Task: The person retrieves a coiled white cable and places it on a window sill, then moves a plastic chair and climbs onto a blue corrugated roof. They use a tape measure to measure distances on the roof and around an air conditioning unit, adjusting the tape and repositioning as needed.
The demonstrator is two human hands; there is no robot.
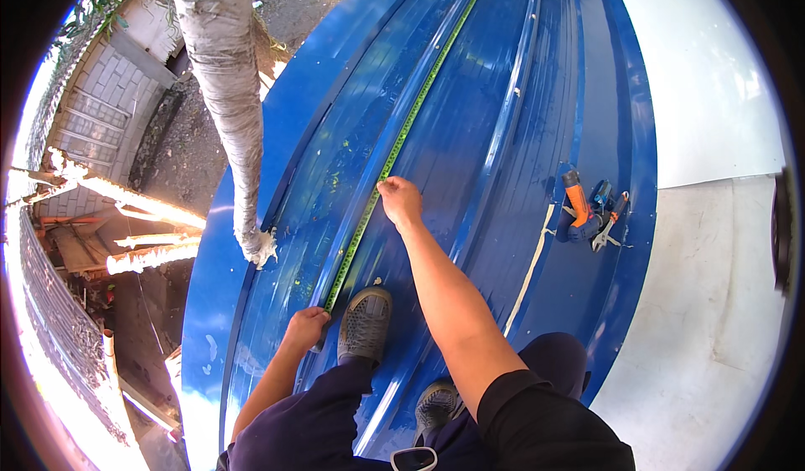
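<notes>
A bright green measuring tape [422, 100] lies stretched along a raised rib of the blue metal roofing sheet [470, 127], running from near my left shoe toward the far end. My left hand [307, 328] is closed on the near part of the tape, low beside the shoe. Farther up, my right hand [401, 202] reaches across with bent fingers and pinches the tape's edge against the rib. The fingertips of both hands are partly hidden.
An orange and dark cordless drill [579, 200] and hand tools [605, 235] lie on the right side of the sheet, near a pale strip [530, 268]. A bare trunk [220, 77] rises at the left. Beyond the left edge lies a drop to ground with lumber [142, 199]. A white wall [713, 261] borders the right.
</notes>
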